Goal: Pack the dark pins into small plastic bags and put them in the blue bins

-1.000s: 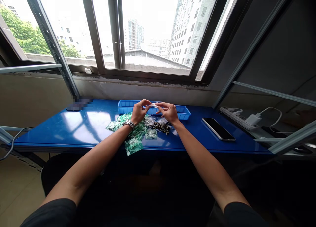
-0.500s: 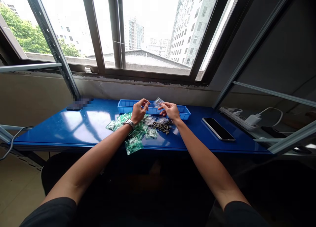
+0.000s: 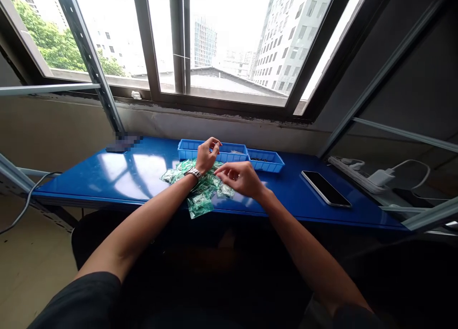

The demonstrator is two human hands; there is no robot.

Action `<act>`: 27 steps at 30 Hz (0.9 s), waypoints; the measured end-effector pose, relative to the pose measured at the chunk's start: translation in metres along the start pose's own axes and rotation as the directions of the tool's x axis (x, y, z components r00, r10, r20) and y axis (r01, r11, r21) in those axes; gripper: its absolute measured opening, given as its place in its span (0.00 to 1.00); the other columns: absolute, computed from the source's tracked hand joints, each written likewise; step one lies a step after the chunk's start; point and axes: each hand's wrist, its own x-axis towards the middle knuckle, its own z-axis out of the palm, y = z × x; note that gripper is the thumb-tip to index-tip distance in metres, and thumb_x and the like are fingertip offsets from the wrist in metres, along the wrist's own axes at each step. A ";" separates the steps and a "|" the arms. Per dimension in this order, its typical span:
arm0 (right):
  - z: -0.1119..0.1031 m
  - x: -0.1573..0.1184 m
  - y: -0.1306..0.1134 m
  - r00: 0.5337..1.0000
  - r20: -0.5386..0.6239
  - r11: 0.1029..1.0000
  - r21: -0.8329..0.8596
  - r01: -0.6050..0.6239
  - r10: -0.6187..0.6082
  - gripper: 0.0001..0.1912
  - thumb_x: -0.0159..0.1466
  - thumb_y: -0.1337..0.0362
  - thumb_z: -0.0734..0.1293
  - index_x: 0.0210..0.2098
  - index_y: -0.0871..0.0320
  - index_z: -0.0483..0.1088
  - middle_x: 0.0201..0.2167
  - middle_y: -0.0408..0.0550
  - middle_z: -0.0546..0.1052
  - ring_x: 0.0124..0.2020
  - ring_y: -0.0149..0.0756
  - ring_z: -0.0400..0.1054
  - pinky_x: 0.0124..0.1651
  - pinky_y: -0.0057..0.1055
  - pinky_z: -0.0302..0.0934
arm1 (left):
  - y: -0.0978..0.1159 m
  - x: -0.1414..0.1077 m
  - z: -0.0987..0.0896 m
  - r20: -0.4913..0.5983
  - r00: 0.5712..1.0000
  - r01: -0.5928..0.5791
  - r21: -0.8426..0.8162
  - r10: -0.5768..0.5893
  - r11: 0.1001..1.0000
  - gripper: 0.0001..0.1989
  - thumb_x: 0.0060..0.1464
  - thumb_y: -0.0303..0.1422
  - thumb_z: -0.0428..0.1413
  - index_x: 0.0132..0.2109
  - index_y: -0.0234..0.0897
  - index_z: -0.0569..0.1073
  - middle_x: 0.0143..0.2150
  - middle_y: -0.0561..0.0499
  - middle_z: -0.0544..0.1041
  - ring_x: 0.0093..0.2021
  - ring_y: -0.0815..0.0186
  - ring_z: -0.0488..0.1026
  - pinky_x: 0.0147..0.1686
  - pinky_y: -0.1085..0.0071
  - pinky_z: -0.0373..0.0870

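My left hand [image 3: 207,154], with a metal watch [image 3: 193,172] on its wrist, is raised in front of the left blue bin [image 3: 229,157]. Its fingers are curled together, and what they hold, if anything, is too small to make out. Lower and to the right, my right hand [image 3: 244,178] hovers over the pile of green plastic packets [image 3: 200,201], thumb and fingers pinched. I cannot see what is in that pinch. A clear bag [image 3: 236,152] lies in the left bin. The right hand hides most of the loose dark and brass-coloured pins beside the packets.
A second blue bin [image 3: 272,165] holds small dark pieces. To the right, a phone [image 3: 326,188] lies on the blue table [image 3: 279,195], near a power strip [image 3: 358,176] with a white charger [image 3: 381,177]. Metal shelf posts stand at both sides.
My right hand has come down and nearer, away from the bin, and no longer holds the clear bag, which now shows in the left bin. The view has shifted slightly.
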 end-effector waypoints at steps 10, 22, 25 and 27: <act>0.042 -0.041 -0.038 0.924 0.319 0.870 -0.370 0.325 -0.210 0.22 0.64 0.55 0.75 0.55 0.57 0.77 0.47 0.56 0.81 0.44 0.46 0.76 0.42 0.37 0.69 | -0.003 0.000 0.001 0.014 1.000 -0.007 -0.025 0.007 1.000 0.09 0.65 0.33 0.53 0.38 0.37 0.76 0.26 0.51 0.76 0.26 0.68 0.72 0.25 0.73 0.63; -0.013 0.016 0.009 0.955 -0.241 0.963 0.244 -0.113 0.174 0.21 0.66 0.44 0.71 0.36 0.57 0.81 0.31 0.51 0.78 0.28 0.36 0.71 0.25 0.31 0.66 | -0.003 0.001 -0.001 0.037 0.999 0.028 -0.087 -0.025 0.996 0.16 0.69 0.40 0.50 0.36 0.37 0.75 0.26 0.51 0.76 0.27 0.67 0.71 0.27 0.73 0.65; -0.021 0.044 0.045 0.904 -0.296 0.903 0.389 -0.182 0.310 0.24 0.61 0.41 0.73 0.36 0.58 0.78 0.21 0.43 0.69 0.19 0.31 0.62 0.19 0.28 0.57 | -0.004 0.001 0.000 0.052 0.998 0.039 -0.150 -0.031 0.988 0.25 0.72 0.46 0.43 0.33 0.37 0.72 0.26 0.50 0.76 0.26 0.68 0.70 0.27 0.73 0.65; -0.019 0.053 0.065 0.893 -0.287 0.870 0.453 -0.192 0.347 0.24 0.58 0.41 0.74 0.37 0.57 0.77 0.21 0.42 0.69 0.18 0.29 0.60 0.18 0.28 0.56 | -0.005 0.001 0.002 0.078 0.996 0.051 -0.202 -0.036 0.978 0.26 0.73 0.48 0.41 0.36 0.37 0.72 0.26 0.50 0.77 0.24 0.68 0.69 0.26 0.73 0.65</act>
